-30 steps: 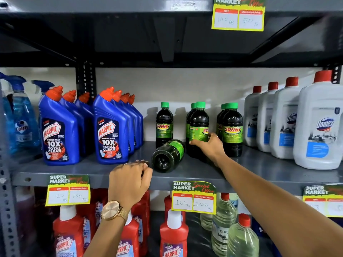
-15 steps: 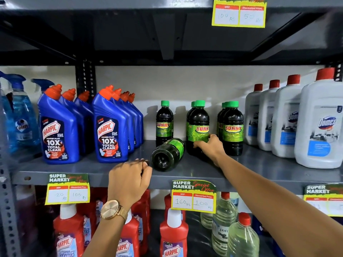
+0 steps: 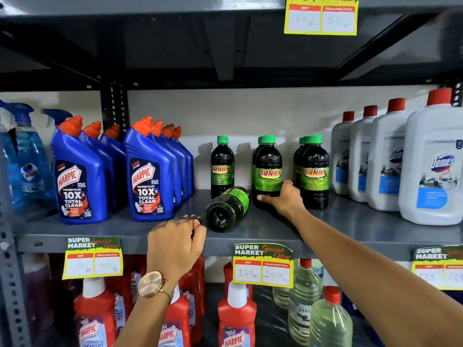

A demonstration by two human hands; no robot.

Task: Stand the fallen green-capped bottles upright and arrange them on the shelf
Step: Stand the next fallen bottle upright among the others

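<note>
Since a second ago the right hand has shifted slightly right along the upright Sunny bottle, fingers wrapped around its base. Left of that bottle, the fallen bottle lies on the shelf, dark, green-labelled, base outward. The left hand, fingers curled shut, rests on the shelf edge just left of it.

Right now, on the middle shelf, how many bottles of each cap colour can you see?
Orange caps: 7
Green caps, upright: 6
Fallen bottle, cap hidden: 1
Red caps: 4
Blue sprayers: 2
Total: 20
</note>
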